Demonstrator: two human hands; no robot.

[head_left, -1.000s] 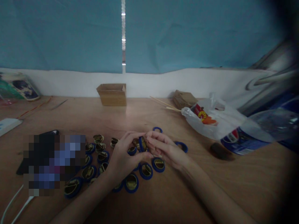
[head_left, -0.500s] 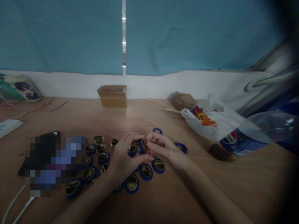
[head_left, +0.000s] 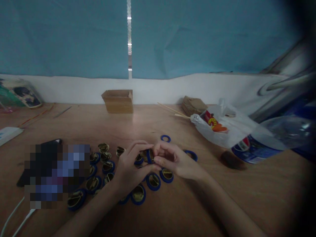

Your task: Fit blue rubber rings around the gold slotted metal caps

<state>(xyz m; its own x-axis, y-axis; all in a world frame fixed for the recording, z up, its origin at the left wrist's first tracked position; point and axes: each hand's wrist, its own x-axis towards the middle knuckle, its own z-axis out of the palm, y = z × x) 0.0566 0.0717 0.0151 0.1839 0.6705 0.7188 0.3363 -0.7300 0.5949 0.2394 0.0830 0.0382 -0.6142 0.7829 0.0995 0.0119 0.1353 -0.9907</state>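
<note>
Just below the centre of the view, a blue-rimmed round badge (head_left: 149,156) stands on edge above the table (head_left: 153,219), pinched between the thumb and fingers of the left hand (head_left: 132,161). Its metal back faces toward three o'clock, where the right hand (head_left: 174,161) is curled with fingertips right at the badge; whether they grip any part of it cannot be told.

Taking that badge as the clock's hub, one blue ring (head_left: 169,138) lies near at about two o'clock, and another ring (head_left: 196,155) at three, just past the right hand. Similar badges with gold-coloured backs rest on the table: one (head_left: 167,175) at four o'clock, one (head_left: 153,181) at six, one (head_left: 138,194) at seven, and a loose group (head_left: 108,167) around nine, partly behind the left hand. Well apart stand an open cardboard box (head_left: 119,105) at eleven and a plastic bottle (head_left: 256,149) lying at three.
</note>
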